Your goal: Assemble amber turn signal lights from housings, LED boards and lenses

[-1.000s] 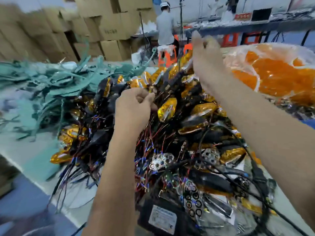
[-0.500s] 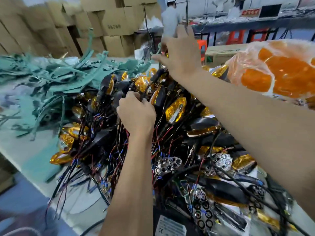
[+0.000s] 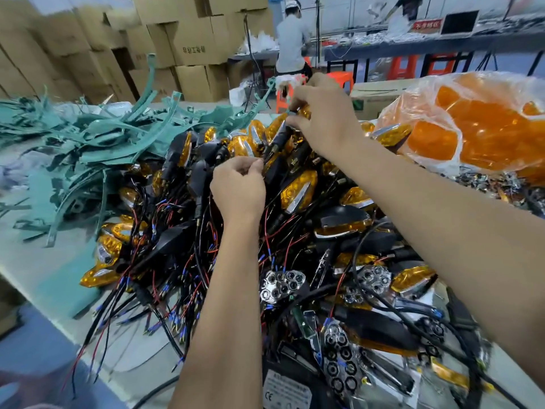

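A black-stemmed turn signal point(image 3: 275, 143) with an amber lens is pinched at its upper end by the right hand point(image 3: 324, 119); the left hand point(image 3: 239, 190) is closed on its lower stem and wires, above the heap of finished signals point(image 3: 298, 196). Beside that heap, a bag of orange lenses point(image 3: 472, 125) is seen.

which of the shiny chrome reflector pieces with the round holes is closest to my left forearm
The chrome reflector lying just right of your left forearm, almost touching it. The other reflectors sit farther right or nearer the table's front edge.

Table point(image 3: 44, 278) under the heap point(image 3: 206, 246) — mostly hidden
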The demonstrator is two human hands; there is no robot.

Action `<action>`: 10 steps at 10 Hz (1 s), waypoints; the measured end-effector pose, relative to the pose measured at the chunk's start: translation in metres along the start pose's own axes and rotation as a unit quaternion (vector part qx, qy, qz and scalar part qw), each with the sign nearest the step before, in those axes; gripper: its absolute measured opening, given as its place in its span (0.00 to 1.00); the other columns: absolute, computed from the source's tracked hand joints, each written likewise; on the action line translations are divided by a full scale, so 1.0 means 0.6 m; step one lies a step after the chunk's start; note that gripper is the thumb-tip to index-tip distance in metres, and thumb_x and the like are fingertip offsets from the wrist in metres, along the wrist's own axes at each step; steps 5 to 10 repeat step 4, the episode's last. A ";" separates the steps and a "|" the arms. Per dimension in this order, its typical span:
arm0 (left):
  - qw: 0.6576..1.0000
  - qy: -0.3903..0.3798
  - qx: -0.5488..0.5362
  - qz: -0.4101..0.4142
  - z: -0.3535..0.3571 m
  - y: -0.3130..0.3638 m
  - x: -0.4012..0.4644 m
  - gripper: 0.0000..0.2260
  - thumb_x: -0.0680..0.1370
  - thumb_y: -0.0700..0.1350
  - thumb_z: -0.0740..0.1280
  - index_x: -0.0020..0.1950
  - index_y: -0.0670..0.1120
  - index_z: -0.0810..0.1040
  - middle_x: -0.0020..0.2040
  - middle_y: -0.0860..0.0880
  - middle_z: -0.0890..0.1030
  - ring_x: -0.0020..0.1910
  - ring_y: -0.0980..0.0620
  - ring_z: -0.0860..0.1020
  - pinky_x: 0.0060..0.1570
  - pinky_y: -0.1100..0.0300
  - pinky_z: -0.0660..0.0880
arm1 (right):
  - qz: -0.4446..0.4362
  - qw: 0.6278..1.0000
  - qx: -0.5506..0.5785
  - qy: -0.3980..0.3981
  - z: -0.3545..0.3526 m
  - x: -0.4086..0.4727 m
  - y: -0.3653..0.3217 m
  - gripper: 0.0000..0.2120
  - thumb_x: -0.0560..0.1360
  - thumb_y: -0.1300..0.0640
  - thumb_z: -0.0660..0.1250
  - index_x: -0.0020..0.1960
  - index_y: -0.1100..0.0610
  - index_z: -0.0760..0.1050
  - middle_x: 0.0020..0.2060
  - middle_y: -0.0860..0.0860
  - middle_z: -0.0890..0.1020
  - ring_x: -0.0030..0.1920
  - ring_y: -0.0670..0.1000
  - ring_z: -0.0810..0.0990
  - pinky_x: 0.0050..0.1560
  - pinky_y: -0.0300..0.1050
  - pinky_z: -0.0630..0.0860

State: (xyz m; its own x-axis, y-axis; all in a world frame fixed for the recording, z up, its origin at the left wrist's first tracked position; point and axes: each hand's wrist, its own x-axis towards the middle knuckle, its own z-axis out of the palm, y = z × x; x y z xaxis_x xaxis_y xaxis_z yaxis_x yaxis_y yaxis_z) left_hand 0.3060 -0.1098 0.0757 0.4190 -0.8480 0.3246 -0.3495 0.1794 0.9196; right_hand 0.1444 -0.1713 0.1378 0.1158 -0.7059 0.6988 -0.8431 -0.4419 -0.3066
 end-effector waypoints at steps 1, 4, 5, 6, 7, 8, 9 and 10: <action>0.998 -0.020 0.052 -0.020 -0.004 0.013 0.009 0.05 0.79 0.46 0.71 0.49 0.48 0.87 0.43 0.54 0.84 0.47 0.54 0.83 0.51 0.58 0.78 | 0.006 1.000 -0.018 0.006 0.006 -0.005 -0.001 0.08 0.77 0.53 0.74 0.52 0.55 0.80 0.51 0.51 0.73 0.58 0.56 0.73 0.52 0.44 0.64; 0.979 0.114 0.059 0.156 0.032 0.119 -0.079 0.06 0.78 0.49 0.66 0.50 0.49 0.82 0.49 0.50 0.82 0.55 0.46 0.78 0.60 0.50 0.73 | 0.032 0.991 0.122 0.046 -0.075 -0.067 0.001 0.09 0.77 0.51 0.72 0.55 0.52 0.82 0.49 0.47 0.81 0.51 0.45 0.78 0.55 0.40 0.73; 0.979 0.114 0.059 0.156 0.032 0.119 -0.079 0.06 0.78 0.49 0.66 0.50 0.49 0.82 0.49 0.50 0.82 0.55 0.46 0.78 0.60 0.50 0.73 | 0.032 0.991 0.122 0.046 -0.075 -0.067 0.001 0.09 0.77 0.51 0.72 0.55 0.52 0.82 0.49 0.47 0.81 0.51 0.45 0.78 0.55 0.40 0.73; 0.979 0.114 0.059 0.156 0.032 0.119 -0.079 0.06 0.78 0.49 0.66 0.50 0.49 0.82 0.49 0.50 0.82 0.55 0.46 0.78 0.60 0.50 0.73 | 0.032 0.991 0.122 0.046 -0.075 -0.067 0.001 0.09 0.77 0.51 0.72 0.55 0.52 0.82 0.49 0.47 0.81 0.51 0.45 0.78 0.55 0.40 0.73; 0.979 0.114 0.059 0.156 0.032 0.119 -0.079 0.06 0.78 0.49 0.66 0.50 0.49 0.82 0.49 0.50 0.82 0.55 0.46 0.78 0.60 0.50 0.73 | 0.032 0.991 0.122 0.046 -0.075 -0.067 0.001 0.09 0.77 0.51 0.72 0.55 0.52 0.82 0.49 0.47 0.81 0.51 0.45 0.78 0.55 0.40 0.73; 0.979 0.114 0.059 0.156 0.032 0.119 -0.079 0.06 0.78 0.49 0.66 0.50 0.49 0.82 0.49 0.50 0.82 0.55 0.46 0.78 0.60 0.50 0.73 | 0.032 0.991 0.122 0.046 -0.075 -0.067 0.001 0.09 0.77 0.51 0.72 0.55 0.52 0.82 0.49 0.47 0.81 0.51 0.45 0.78 0.55 0.40 0.73; 0.979 0.114 0.059 0.156 0.032 0.119 -0.079 0.06 0.78 0.49 0.66 0.50 0.49 0.82 0.49 0.50 0.82 0.55 0.46 0.78 0.60 0.50 0.73 | 0.032 0.991 0.122 0.046 -0.075 -0.067 0.001 0.09 0.77 0.51 0.72 0.55 0.52 0.82 0.49 0.47 0.81 0.51 0.45 0.78 0.55 0.40 0.73; 0.979 0.114 0.059 0.156 0.032 0.119 -0.079 0.06 0.78 0.49 0.66 0.50 0.49 0.82 0.49 0.50 0.82 0.55 0.46 0.78 0.60 0.50 0.73 | 0.032 0.991 0.122 0.046 -0.075 -0.067 0.001 0.09 0.77 0.51 0.72 0.55 0.52 0.82 0.49 0.47 0.81 0.51 0.45 0.78 0.55 0.40 0.73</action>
